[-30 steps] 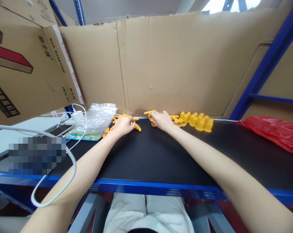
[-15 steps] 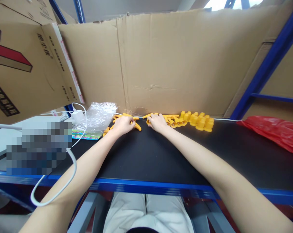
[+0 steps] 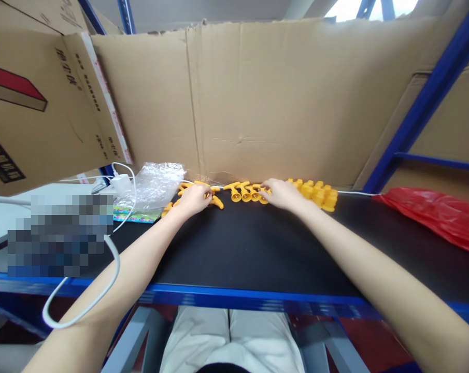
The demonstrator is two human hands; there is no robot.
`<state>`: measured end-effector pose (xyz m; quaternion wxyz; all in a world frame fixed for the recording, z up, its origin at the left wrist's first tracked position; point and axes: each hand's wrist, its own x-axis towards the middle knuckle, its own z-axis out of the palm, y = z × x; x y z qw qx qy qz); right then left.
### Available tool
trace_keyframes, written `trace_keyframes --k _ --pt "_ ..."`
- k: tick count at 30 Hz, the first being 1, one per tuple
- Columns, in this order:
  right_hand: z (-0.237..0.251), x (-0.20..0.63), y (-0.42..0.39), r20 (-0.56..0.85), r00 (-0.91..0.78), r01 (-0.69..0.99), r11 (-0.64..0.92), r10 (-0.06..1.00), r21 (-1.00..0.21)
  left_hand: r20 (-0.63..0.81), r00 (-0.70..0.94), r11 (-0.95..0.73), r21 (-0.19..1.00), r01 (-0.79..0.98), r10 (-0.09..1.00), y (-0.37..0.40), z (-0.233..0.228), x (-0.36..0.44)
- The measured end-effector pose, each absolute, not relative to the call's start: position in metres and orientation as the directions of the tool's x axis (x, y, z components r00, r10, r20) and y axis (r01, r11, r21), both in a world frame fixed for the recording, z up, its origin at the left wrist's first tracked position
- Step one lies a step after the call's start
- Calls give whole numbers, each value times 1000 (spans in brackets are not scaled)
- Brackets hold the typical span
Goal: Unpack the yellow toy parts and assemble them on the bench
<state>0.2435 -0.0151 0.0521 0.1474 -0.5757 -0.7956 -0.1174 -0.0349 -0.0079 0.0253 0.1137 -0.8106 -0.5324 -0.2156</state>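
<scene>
My left hand (image 3: 197, 199) rests among curved yellow plastic pieces (image 3: 217, 202) left of centre, its fingers curled together. Whatever they pinch is hidden by the fingers. My right hand (image 3: 284, 194) is over the right part of a row of yellow funnel-shaped pieces with stems (image 3: 236, 196), thumb and fingers apart; I see nothing held in it. The open round mouths of these pieces face me. Just beyond that hand stands a tight group of yellow cup-shaped pieces (image 3: 327, 198), partly covered by the hand.
A clear plastic bag (image 3: 156, 181) lies at the left beside a white charger (image 3: 121, 183) with a looping white cable (image 3: 115, 269). Red plastic (image 3: 428, 215) lies at the right. A cardboard wall (image 3: 296, 103) closes the back of the black tabletop (image 3: 250, 254).
My right hand has moved right along the yellow row, uncovering the funnel-shaped pieces at its left end. My left hand has stayed nearly in place. The view has shifted slightly.
</scene>
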Motion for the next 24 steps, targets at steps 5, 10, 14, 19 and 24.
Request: trace_keyframes --k 5,10,14,19,24 --pt "54 291 -12 495 -89 941 235 864 -242 439 437 -491 12 871 785 -3 14 -36" --pt "59 325 -13 527 95 958 66 844 -279 380 477 -510 -18 860 792 -3 3 -31" --pt "66 343 -16 565 219 963 -85 795 -255 358 517 -533 -63 844 777 -2 -1 -27" --pt "67 358 -16 542 320 947 -245 777 -209 289 540 -541 -84 837 790 -1 -1 -22" --pt "58 363 -12 405 338 941 -310 850 -136 291 588 -589 -92 803 755 1 0 -21"
